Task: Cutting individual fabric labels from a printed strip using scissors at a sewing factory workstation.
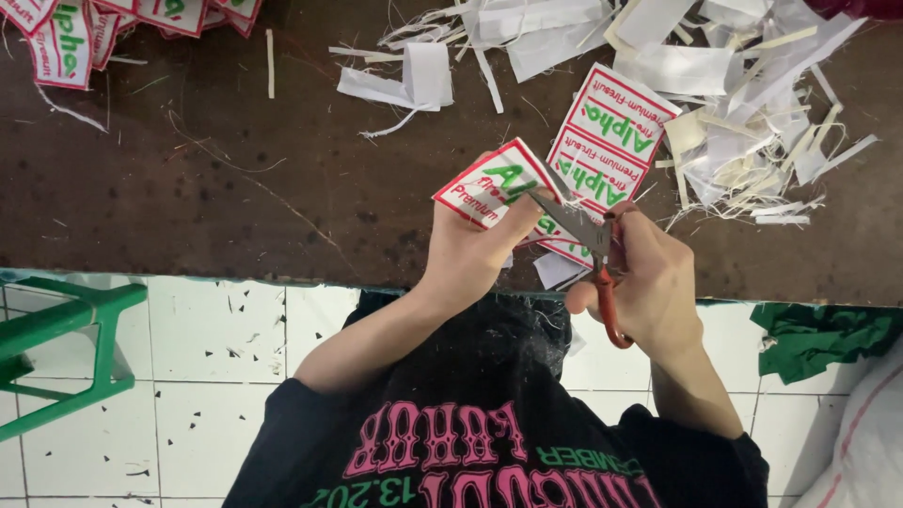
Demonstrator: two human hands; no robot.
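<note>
My left hand (475, 254) pinches a white fabric label (489, 183) with a red border and green and red print, holding it tilted just above the table's near edge. In my right hand (654, 282) is a pair of scissors (578, 226) with red handles. The grey blades are parted and point left, with the tips at the label's right edge. A strip of two joined labels of the same kind (611, 132) lies on the table right behind the scissors.
The dark brown table (235, 169) carries a heap of white fabric scraps (734, 85) at the back right and a pile of cut labels (66, 38) at the back left. A green stool (66, 348), green cloth (818, 334) and a white sack (865, 442) are on the tiled floor.
</note>
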